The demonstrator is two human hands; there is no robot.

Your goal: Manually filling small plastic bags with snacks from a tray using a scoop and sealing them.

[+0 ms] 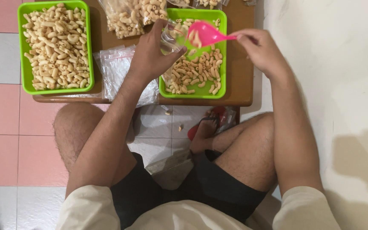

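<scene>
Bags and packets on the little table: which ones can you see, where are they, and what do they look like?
Small clear bag: held open in the left hand over the right green tray.
Filled clear bag: at the table's far edge between the trays, lumpy with pale macaroni-shaped pieces.
Empty zip bags: flat see-through pile with thin pink seal lines, between the trays.
No labels, signs or screens.

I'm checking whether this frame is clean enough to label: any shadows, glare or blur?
Head view: even indoor light; a soft shadow on the white floor at right; the pink scoop looks slightly soft; the clear bag in the left hand shows faint sheen; trays sharp.
</scene>
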